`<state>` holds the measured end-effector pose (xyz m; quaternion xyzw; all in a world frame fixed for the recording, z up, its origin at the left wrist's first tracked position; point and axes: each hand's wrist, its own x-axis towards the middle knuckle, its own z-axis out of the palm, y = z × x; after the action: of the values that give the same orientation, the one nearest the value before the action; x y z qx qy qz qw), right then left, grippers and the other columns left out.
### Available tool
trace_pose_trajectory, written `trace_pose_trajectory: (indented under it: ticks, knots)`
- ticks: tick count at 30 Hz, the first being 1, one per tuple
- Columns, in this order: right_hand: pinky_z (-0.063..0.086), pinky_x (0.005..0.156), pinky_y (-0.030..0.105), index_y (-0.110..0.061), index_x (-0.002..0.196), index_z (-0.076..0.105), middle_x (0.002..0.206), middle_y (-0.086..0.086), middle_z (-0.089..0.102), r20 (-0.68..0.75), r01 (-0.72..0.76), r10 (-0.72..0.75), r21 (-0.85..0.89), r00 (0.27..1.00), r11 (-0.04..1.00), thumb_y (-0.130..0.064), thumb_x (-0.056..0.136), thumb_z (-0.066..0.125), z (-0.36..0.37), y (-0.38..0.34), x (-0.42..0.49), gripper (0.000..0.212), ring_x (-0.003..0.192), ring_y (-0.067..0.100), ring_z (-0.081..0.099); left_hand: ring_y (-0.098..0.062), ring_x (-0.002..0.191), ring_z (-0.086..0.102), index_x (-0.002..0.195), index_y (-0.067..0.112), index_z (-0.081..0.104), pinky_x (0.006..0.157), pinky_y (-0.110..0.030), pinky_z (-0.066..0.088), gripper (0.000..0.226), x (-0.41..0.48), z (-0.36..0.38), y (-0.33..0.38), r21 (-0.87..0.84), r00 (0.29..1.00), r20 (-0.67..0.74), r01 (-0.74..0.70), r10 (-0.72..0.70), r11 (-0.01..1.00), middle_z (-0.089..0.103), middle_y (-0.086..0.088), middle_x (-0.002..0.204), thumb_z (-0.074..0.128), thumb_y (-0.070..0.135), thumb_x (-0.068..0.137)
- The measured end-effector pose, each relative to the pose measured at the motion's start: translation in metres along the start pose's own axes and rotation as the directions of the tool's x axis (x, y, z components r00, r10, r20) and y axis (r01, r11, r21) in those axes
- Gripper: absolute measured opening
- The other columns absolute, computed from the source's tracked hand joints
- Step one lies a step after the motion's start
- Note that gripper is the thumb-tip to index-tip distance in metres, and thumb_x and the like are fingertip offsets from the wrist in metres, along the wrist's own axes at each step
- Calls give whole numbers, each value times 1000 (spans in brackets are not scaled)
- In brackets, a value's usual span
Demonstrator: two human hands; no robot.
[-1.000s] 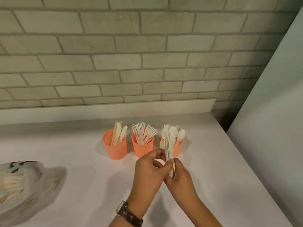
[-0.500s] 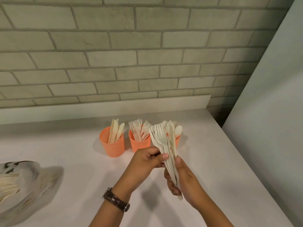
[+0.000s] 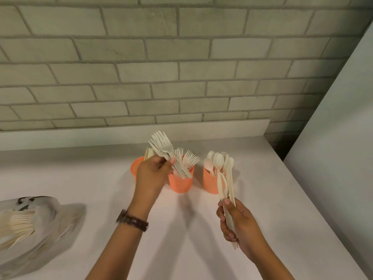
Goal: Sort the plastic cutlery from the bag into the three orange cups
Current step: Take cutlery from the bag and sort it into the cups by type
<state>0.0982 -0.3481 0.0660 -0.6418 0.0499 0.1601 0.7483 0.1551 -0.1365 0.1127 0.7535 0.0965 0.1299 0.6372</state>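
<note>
At eight o'clock on the table (image 3: pixel 282 199) the bag (image 3: pixel 30 225) lies slumped, pale cutlery showing through it. My left hand (image 3: pixel 151 176), a watch (image 3: pixel 132 220) on its wrist, pinches a bunch of forks (image 3: pixel 163 148) by their handles. Their tines tilt up toward eleven o'clock, just over the middle orange cup (image 3: pixel 180 183), which holds forks too. That hand hides most of the left orange cup (image 3: pixel 136 167). At three o'clock of the middle cup stands the right orange cup (image 3: pixel 210 182), full of spoons. My right hand (image 3: pixel 240 223), at five o'clock of it, grips a few long pieces (image 3: pixel 227 184) upright, probably knives, though they blur into the spoons behind.
</note>
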Motion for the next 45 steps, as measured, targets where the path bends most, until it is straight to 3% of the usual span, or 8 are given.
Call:
trace_pose_trajectory:
  ticks: [6, 10, 15, 18, 23, 28, 35, 45]
  knots:
    - [20, 43, 21, -4, 92, 53, 62, 6, 45, -58, 6, -9, -60, 998, 998, -27, 99, 39, -5, -3, 1, 27, 35, 13, 24, 4, 49, 53, 57, 18, 55, 52, -8, 39, 29, 46, 22, -9, 277, 995, -45, -76, 92, 958, 60, 6, 56, 66, 12, 83]
    - [19, 42, 20, -5, 92, 53, 61, 5, 45, -71, -1, -4, -59, 997, 998, -27, 99, 39, -5, -4, 2, 27, 36, 14, 25, -24, 68, 61, 67, 12, 64, 70, -32, 49, 13, 57, 34, -32, 372, 997, 42, 51, -72, 927, 67, -13, 71, 69, 7, 78]
    - [22, 40, 19, -2, 95, 58, 63, 8, 44, -89, 12, -14, -24, 996, 1000, -27, 97, 43, -4, -4, 3, 29, 36, 14, 27, -23, 84, 60, 90, 7, 67, 86, -38, 48, 13, 45, 25, -35, 296, 995, -30, 96, -91, 951, 64, -10, 87, 69, 4, 78]
    - [22, 41, 20, 0, 97, 62, 63, 7, 46, -64, 11, -7, 55, 998, 998, -26, 96, 45, 0, -4, 3, 31, 37, 13, 28, -13, 89, 61, 116, 3, 63, 84, -18, 45, 37, 21, 17, -25, 249, 998, -52, 43, -31, 968, 64, 1, 100, 69, 6, 80]
    - [27, 41, 21, 4, 102, 64, 63, 8, 52, 6, 26, -27, 121, 1000, 992, -26, 95, 45, 9, -6, 0, 36, 40, 13, 30, -4, 72, 62, 85, 28, 71, 68, -25, 58, 18, -38, 20, -9, 81, 989, 118, 75, -85, 994, 71, 9, 84, 71, 11, 79]
    - [33, 48, 23, 4, 95, 68, 70, 11, 57, 94, 32, -46, 142, 995, 989, -31, 87, 52, 17, -5, -3, 39, 47, 15, 35, 5, 70, 60, 80, 29, 74, 68, -9, 46, 8, -69, 29, -8, 36, 955, 260, 136, -141, 990, 74, 12, 80, 72, 22, 78]
    - [31, 43, 23, -2, 85, 63, 61, 5, 55, 74, 42, -48, 79, 996, 996, -33, 84, 54, 25, -5, -5, 33, 43, 15, 36, -1, 87, 59, 78, 34, 73, 72, -7, 42, 12, -81, 31, -15, 45, 976, 196, 84, -91, 995, 69, 11, 88, 78, 25, 70]
    - [21, 40, 16, -11, 106, 57, 57, 10, 52, 109, 10, -3, -60, 994, 998, -36, 98, 39, 28, 1, -4, 33, 33, 13, 25, 1, 67, 58, 68, 26, 71, 64, -5, 43, 11, -81, 32, -18, -4, 983, 126, 134, -132, 991, 71, 17, 73, 77, 18, 72]
